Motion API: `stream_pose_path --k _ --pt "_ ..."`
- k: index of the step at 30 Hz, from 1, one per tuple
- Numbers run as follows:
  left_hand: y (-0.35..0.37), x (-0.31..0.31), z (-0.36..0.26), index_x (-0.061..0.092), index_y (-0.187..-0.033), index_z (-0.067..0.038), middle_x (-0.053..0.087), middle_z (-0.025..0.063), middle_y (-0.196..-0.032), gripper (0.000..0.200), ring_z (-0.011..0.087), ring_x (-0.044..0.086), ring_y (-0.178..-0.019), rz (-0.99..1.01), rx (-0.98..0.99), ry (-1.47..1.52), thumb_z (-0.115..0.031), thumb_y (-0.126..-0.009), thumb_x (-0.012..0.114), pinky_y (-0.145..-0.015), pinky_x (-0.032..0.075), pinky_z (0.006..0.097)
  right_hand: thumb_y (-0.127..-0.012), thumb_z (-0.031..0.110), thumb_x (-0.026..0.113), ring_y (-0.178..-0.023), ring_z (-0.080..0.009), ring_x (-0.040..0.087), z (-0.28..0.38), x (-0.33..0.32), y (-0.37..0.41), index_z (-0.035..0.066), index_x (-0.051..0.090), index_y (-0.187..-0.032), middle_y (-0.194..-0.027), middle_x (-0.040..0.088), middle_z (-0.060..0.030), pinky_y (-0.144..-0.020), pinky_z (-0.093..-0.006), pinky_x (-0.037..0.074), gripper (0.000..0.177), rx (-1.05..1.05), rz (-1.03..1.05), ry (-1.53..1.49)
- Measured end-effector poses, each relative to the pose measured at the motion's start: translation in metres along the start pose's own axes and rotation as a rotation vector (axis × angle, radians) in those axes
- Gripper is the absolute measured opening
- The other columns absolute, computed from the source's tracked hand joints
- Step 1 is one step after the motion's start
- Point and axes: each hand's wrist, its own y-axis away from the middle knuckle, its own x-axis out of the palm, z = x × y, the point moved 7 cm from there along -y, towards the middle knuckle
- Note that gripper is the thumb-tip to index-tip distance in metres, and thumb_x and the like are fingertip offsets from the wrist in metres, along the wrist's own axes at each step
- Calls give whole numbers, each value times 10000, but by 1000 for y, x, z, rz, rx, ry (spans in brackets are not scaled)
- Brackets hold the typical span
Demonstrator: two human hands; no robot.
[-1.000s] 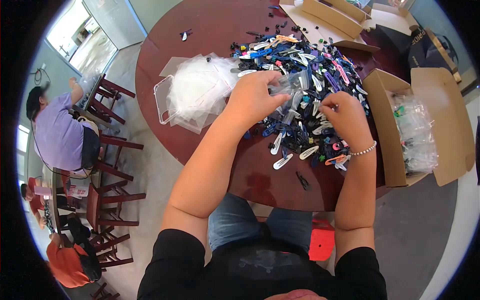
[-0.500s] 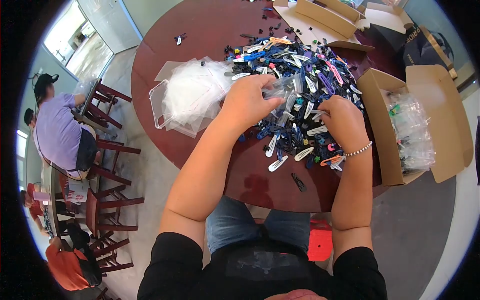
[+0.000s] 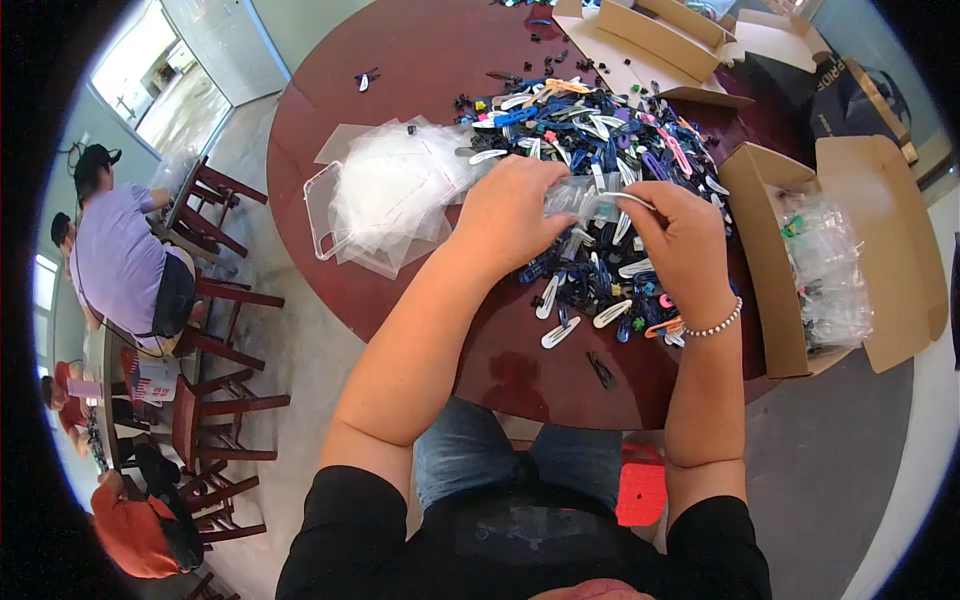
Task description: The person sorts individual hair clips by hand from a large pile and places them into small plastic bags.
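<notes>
My left hand (image 3: 510, 212) is closed on a clear plastic bag (image 3: 578, 196), held over a heap of hair clips (image 3: 600, 262). Between the thumb and fingers of my right hand (image 3: 682, 232) is a white snap hair clip (image 3: 632, 199), its end right at the bag's mouth. The heap below mixes black, blue, white, pink and orange clips. Left of my left hand lies a loose stack of empty clear bags (image 3: 392, 185), with a wire frame (image 3: 312, 215) at its edge. A dark clip (image 3: 600, 370) rests apart near the table's front edge.
At the right stands an open cardboard box (image 3: 765, 270) holding filled clear bags (image 3: 825, 265). More cardboard boxes (image 3: 665, 38) lie at the back of the round red table (image 3: 500, 350). Several people sit at the left, one in a purple shirt (image 3: 120, 255), by wooden stools (image 3: 225, 405).
My right hand has come up from the heap to the bag's mouth, bringing the white clip. My left hand, with the bag, has shifted slightly right.
</notes>
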Motion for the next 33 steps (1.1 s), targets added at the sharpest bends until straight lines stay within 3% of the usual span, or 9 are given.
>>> stream_pose_path --k 6,10,12,13,15,20,27,29,33 --pt "1 2 -5 645 -1061 -70 660 121 -995 410 307 591 -998 -3 24 59 -228 -704 772 -869 472 405 -837 83 697 -607 -64 541 2 2 1 13 684 -1039 -748 641 -37 -557 -219 442 214 80 -11 -139" --pt "-2 -6 -9 644 -1073 -71 669 118 -979 413 266 619 -952 -5 18 84 -217 -709 774 -835 484 367 -864 40 648 -670 -58 559 -8 -7 1 27 661 -1108 -891 655 -34 -589 -202 450 244 143 -107 -194" --pt "-3 4 4 633 -1164 -56 684 97 -1047 450 185 639 -954 211 -251 417 -237 -776 771 -815 486 295 -873 25 628 -700 -58 568 -7 -7 0 32 647 -1141 -940 654 -35 -611 -201 462 269 124 -125 -208" --pt "-4 3 7 633 -1164 -56 684 97 -1047 450 185 639 -954 211 -251 417 -237 -776 771 -815 486 295 -876 16 617 -744 -61 579 -3 -7 -1 36 630 -1170 -995 645 -43 -640 -203 475 295 82 -125 -203" --pt "-1 11 13 603 -1221 -38 686 86 -1070 460 141 634 -934 234 -402 1003 -239 -829 738 -796 470 237 -880 8 605 -788 -65 589 -1 -5 -2 39 612 -1199 -1050 636 -52 -668 -206 488 321 39 -124 -199" --pt "3 5 3 544 -1287 -9 633 115 -1202 484 182 599 -1082 294 -414 1332 -327 -927 605 -833 477 300 -881 13 616 -880 -96 606 -5 2 0 23 565 -1256 -1179 589 -105 -734 -233 518 378 118 -39 -313" --pt "8 24 -2 545 -1272 26 619 130 -1215 517 233 586 -1130 568 -381 1448 -395 -977 492 -873 509 386 -897 50 638 -892 -111 602 -7 14 -1 -13 511 -1294 -1118 620 -88 -802 -250 508 422 169 -57 -681" --pt "12 27 -3 547 -1270 28 622 136 -1205 510 233 592 -1120 620 -425 1445 -388 -980 489 -866 520 386 -889 40 645 -871 -99 601 -4 20 1 -26 582 -1203 -1049 653 -70 -788 -240 501 326 286 91 -794" --pt "13 28 -4 560 -1252 19 639 152 -1161 458 227 624 -1056 571 -414 1352 -342 -972 529 -834 540 348 -876 44 667 -799 -65 582 -11 17 2 -31 661 -1044 -926 666 -29 -722 -205 474 184 281 94 -711"
